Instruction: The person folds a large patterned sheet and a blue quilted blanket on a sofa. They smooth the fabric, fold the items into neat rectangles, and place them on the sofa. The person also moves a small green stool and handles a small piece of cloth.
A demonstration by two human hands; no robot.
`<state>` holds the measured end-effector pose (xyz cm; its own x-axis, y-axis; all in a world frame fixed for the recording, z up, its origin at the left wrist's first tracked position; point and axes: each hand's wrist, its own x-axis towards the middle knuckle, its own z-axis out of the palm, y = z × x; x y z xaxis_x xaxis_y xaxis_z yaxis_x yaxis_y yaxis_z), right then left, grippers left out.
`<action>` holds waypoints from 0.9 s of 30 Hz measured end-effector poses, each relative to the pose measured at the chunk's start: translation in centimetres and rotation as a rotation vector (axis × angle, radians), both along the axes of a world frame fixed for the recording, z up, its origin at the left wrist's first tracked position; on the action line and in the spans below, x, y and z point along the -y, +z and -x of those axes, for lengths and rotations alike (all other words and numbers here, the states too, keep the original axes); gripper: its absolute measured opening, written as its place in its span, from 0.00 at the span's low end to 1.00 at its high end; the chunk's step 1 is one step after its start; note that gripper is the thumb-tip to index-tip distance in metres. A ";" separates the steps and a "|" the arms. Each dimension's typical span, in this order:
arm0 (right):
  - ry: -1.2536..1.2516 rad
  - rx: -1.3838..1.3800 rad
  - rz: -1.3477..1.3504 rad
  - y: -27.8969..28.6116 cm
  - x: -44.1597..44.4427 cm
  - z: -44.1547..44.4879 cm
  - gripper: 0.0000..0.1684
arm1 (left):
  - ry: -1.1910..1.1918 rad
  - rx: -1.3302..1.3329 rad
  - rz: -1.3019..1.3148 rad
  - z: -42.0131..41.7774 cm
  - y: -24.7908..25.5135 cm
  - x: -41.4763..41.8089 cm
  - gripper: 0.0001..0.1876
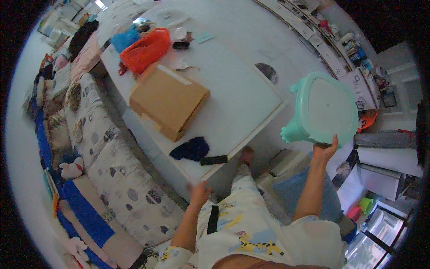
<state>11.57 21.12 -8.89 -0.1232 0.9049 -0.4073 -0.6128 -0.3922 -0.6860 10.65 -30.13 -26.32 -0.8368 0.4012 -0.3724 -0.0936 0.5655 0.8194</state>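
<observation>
My right hand (325, 150) grips the near edge of a mint-green plastic piece (331, 107) with a pale, rounded-square face, perhaps a stool or a lidded bin. It is held up to the right of the white table (242, 90), apart from it. My left hand (200, 195) is at the table's near corner, its fingers partly hidden and blurred; touch is unclear. Close to that corner lie a dark cloth (191, 149) and a flat black object (214, 160). A closed cardboard box (169, 99) rests farther back on the table.
An orange bag (146, 50) and a blue bag (125, 38) lie at the table's far end. A sofa with a spotted cover (124, 171) runs along the left. Beside my leg is a blue-covered seat (307, 188). Low white cabinets (315, 40) line the far right.
</observation>
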 end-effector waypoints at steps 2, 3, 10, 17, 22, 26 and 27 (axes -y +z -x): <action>-0.058 0.020 0.040 -2.5 -4.4 -0.6 0.26 | -0.026 0.170 -0.012 1.8 0.3 -6.1 0.21; -0.078 0.041 0.047 -3.8 -6.6 -0.6 0.26 | -0.208 0.113 0.109 3.5 0.5 -9.3 0.22; -0.085 0.329 0.119 -14.7 -15.5 -1.1 0.26 | -0.496 -0.064 0.396 14.0 -1.1 -28.9 0.31; -0.156 0.429 0.329 -28.0 -17.5 -0.6 0.26 | -0.800 -0.426 0.827 18.7 -7.7 -37.2 0.47; 0.198 0.772 0.225 -35.7 -15.7 -2.7 0.28 | -0.846 -0.569 1.042 18.5 -7.4 -38.3 0.53; 0.166 0.629 0.279 -40.3 -16.0 -1.8 0.27 | -0.950 -0.449 1.092 18.8 -6.3 -38.8 0.52; 0.139 0.612 0.306 -40.8 -16.2 -1.3 0.26 | -0.967 -0.443 1.088 18.9 -6.2 -38.8 0.52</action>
